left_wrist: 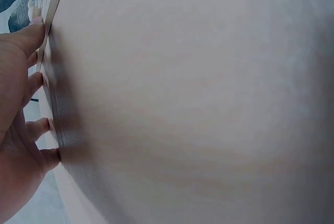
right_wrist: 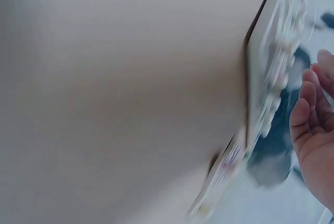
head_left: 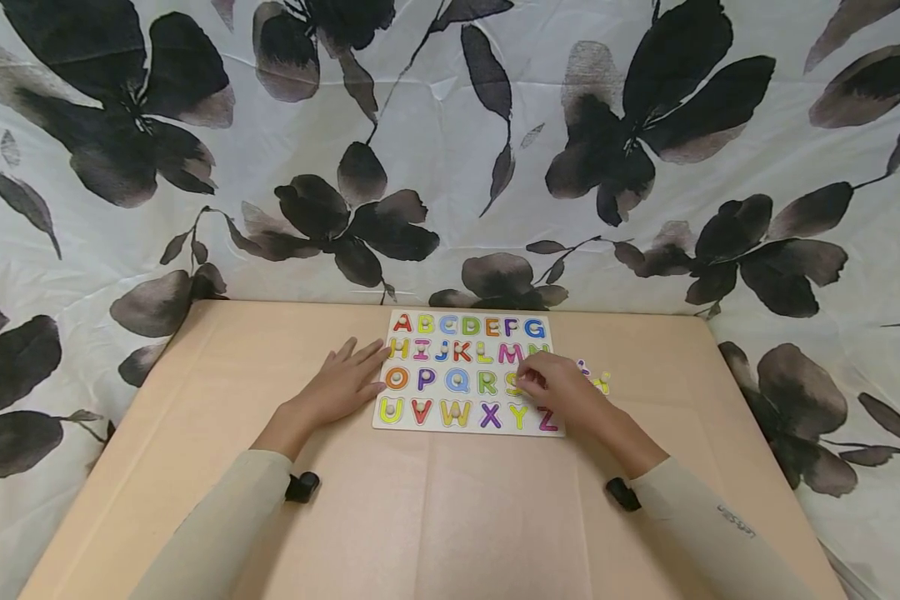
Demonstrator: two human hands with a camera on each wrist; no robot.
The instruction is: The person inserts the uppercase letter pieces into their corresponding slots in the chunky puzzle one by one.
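A white alphabet puzzle board (head_left: 431, 421) lies on the table, its colourful letters set in rows with small knobs on them. My left hand (head_left: 345, 382) rests at the board's left edge with fingers spread; in the left wrist view its thumb and fingers (left_wrist: 35, 82) touch the edge. Over the right part of the board hovers my right hand (head_left: 562, 387), near the S and Z, covering some letter places. In the right wrist view the right hand's fingers (right_wrist: 308, 96) are loosely bent above the board (right_wrist: 261, 51), and no piece shows among them.
Small purple and yellow letter pieces (head_left: 602, 383) lie just right of the board, partly behind the right hand. The tan table (head_left: 450, 517) ends at the back against a white cloth (head_left: 435, 117) with dark flowers. Both wrists wear black camera straps (head_left: 302, 487).
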